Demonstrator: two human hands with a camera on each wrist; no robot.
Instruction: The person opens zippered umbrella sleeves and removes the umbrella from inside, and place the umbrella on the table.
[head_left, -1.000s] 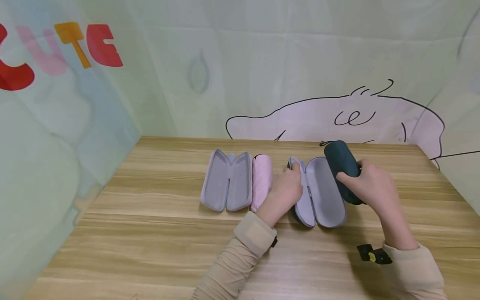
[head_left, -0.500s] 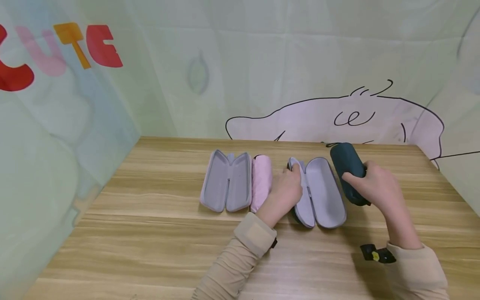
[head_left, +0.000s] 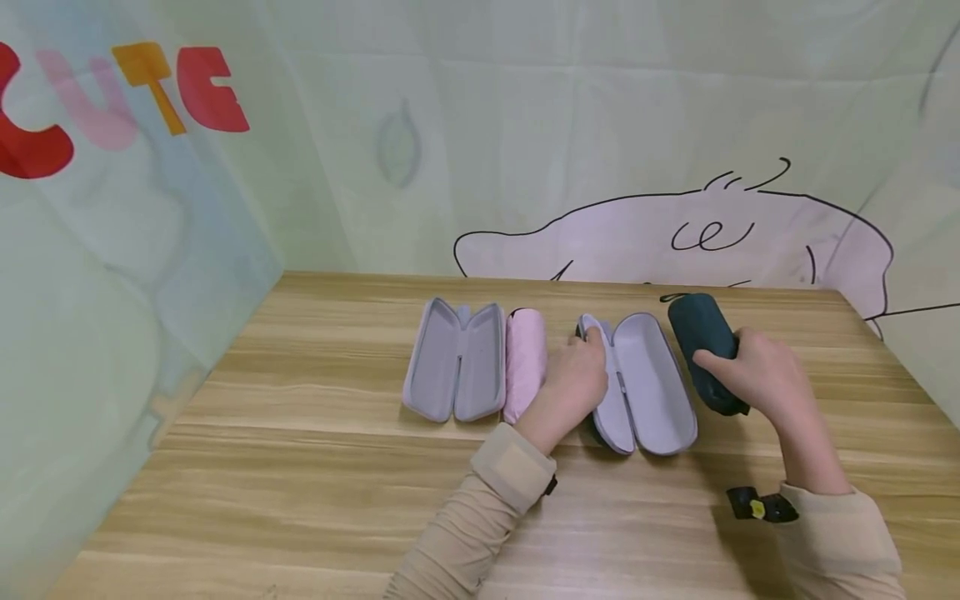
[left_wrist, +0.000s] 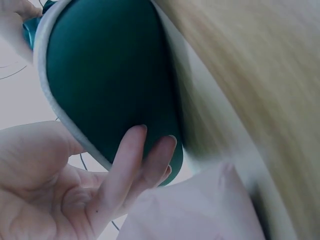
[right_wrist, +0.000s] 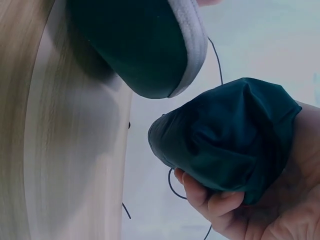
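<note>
In the head view a hard zip case (head_left: 652,387) lies spread open, grey-lined inside. The left wrist view shows its dark green outer shell (left_wrist: 110,75). My left hand (head_left: 573,371) pinches the case's left half, fingers (left_wrist: 127,155) on the green shell and thumb over the rim. To the right, my right hand (head_left: 768,367) grips a folded dark green compact umbrella (head_left: 705,342) in its fabric sleeve, a wrist loop at its far end. The right wrist view has this umbrella (right_wrist: 225,140) held above the table, beside the case's rounded end.
Left of my left hand lies a pink folded umbrella (head_left: 525,362), up against a second grey-lined case (head_left: 431,375) that is also spread open. A printed curtain (head_left: 495,150) hangs behind and along the left of the wooden table (head_left: 300,483).
My right hand has carried the green umbrella to the right and slightly lower, away from the case. My left hand has kept its hold on the case.
</note>
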